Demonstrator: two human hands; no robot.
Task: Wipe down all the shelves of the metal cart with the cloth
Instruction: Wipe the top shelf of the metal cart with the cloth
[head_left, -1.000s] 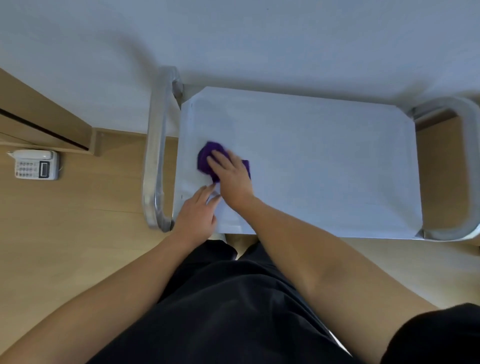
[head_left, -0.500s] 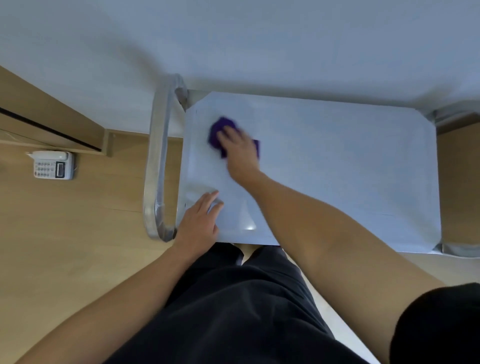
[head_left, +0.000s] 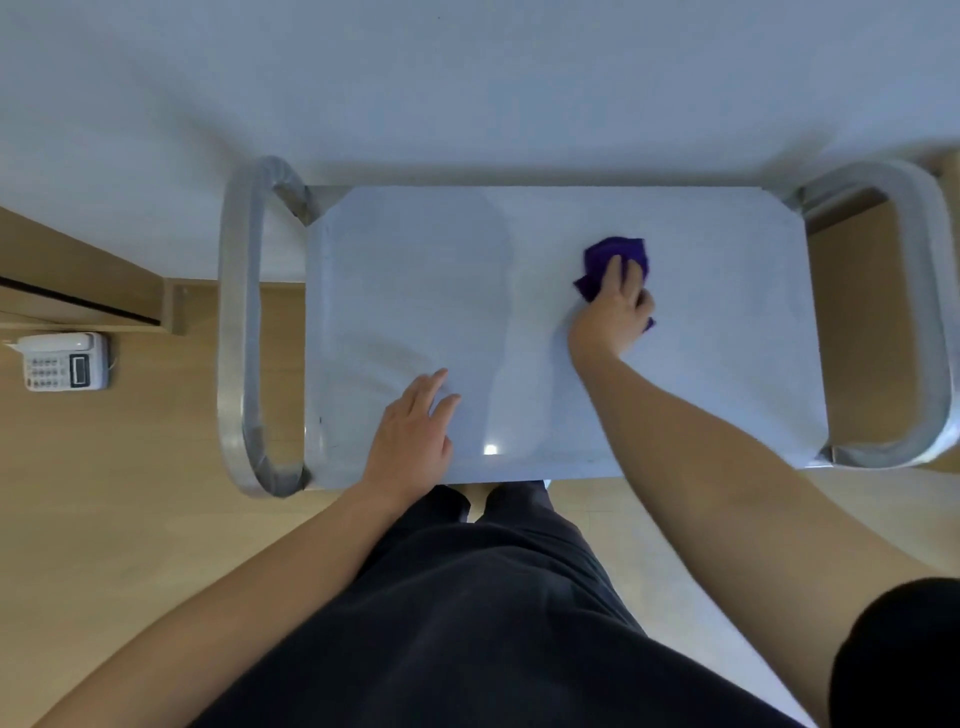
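Observation:
The metal cart's top shelf (head_left: 727, 374) fills the middle of the head view, seen from straight above. A purple cloth (head_left: 618, 257) lies on its right half, towards the far edge. My right hand (head_left: 615, 312) presses down on the cloth, fingers bent over it, so most of the cloth is covered. My left hand (head_left: 415, 431) rests flat on the shelf's near edge, left of centre, fingers apart and holding nothing. The lower shelves are hidden under the top one.
Curved metal handles stand at the cart's left end (head_left: 244, 338) and right end (head_left: 919, 312). A white wall runs behind the cart. A white desk phone (head_left: 62, 361) sits on the wooden floor to the left, beside a wooden door frame (head_left: 78, 291).
My right hand has swept the cloth from the shelf's left side, first away from me, then across to the right half. My left hand stayed on the near edge.

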